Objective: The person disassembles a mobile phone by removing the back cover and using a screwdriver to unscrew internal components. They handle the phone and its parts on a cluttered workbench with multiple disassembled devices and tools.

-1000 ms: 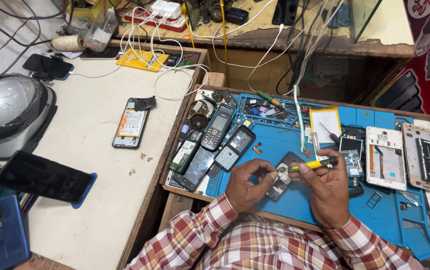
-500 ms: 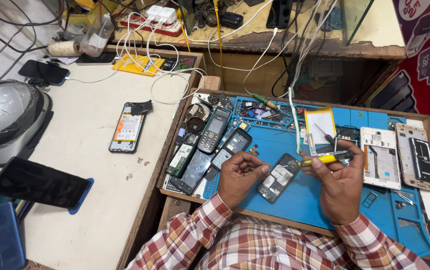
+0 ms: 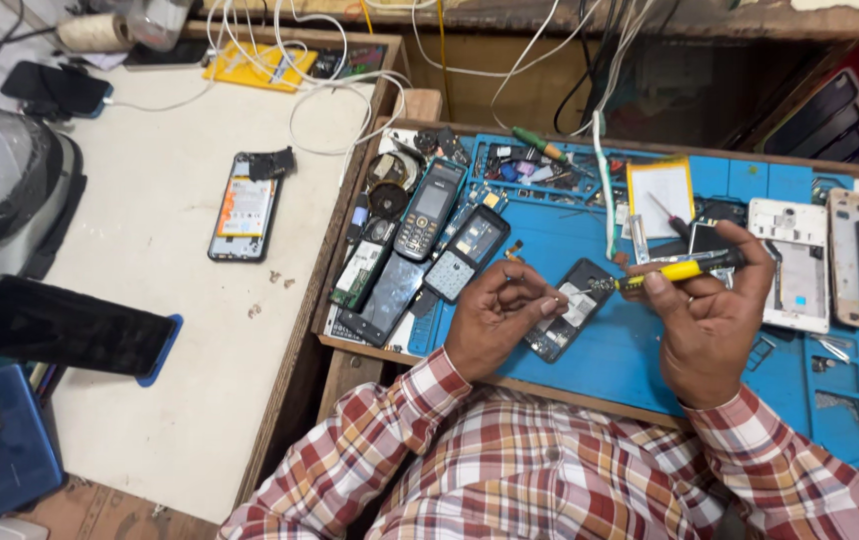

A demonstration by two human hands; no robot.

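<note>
An opened black phone (image 3: 572, 318) lies on the blue work mat (image 3: 630, 350) in front of me. My left hand (image 3: 495, 318) rests beside the phone's left edge, its fingertips pinched together just above it; whether they hold a small part I cannot tell. My right hand (image 3: 712, 315) grips a yellow-handled screwdriver (image 3: 678, 270) held level, its tip pointing left toward the phone's top end.
Several old phones (image 3: 428, 210) and loose parts lie at the mat's left. Two opened phone backs (image 3: 800, 262) sit at right. On the white table (image 3: 160, 330) are a phone with exposed battery (image 3: 245, 207), a dark phone (image 3: 65, 328), a helmet (image 3: 0, 190) and cables (image 3: 320, 90).
The screwdriver has come up off the phone and now lies level in my right hand. My left hand has let go of the phone and pinched its fingertips beside it.
</note>
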